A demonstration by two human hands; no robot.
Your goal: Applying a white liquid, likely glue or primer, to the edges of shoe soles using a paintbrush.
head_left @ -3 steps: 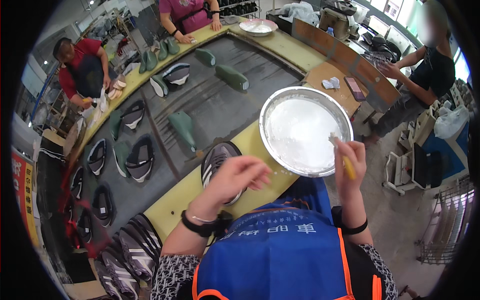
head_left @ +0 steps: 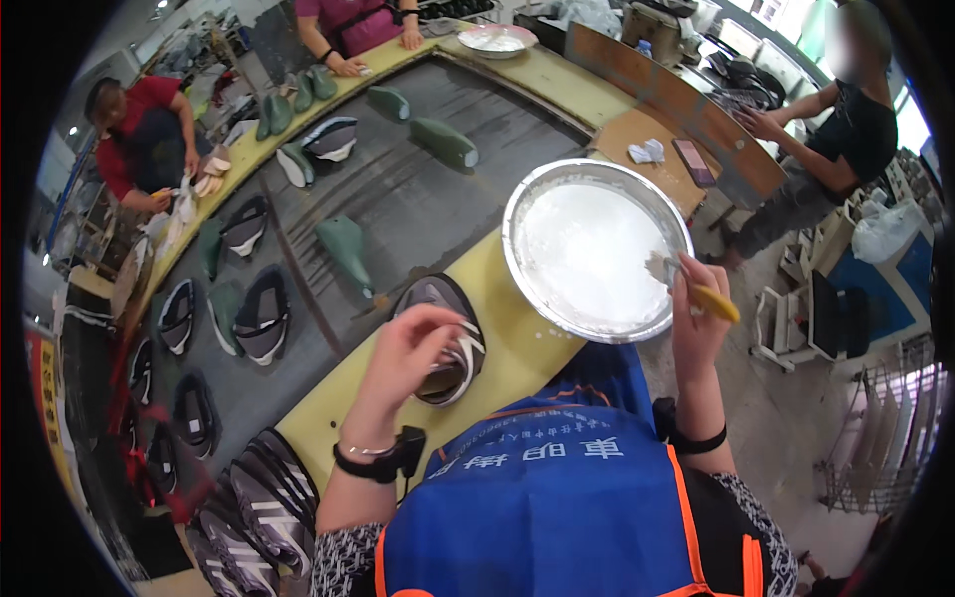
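My right hand grips a brush with a yellow handle. The brush's pale bristles are over the inner right side of a round metal basin that holds white paste. A dark grey shoe upper with white stripes rests on the yellow bench ledge, left of the basin. Over this upper hovers my left hand, fingers bent and partly apart, with nothing visibly held; whether the fingertips touch the upper cannot be made out.
Several striped uppers are stacked at lower left. On the dark conveyor surface lie green shoe lasts and dark uppers. A phone lies beyond the basin. Co-workers stand at the far side, left and right.
My left hand has moved left and slightly down over the upper. The brush in my right hand has turned, its handle now pointing right. The whole view has shifted slightly.
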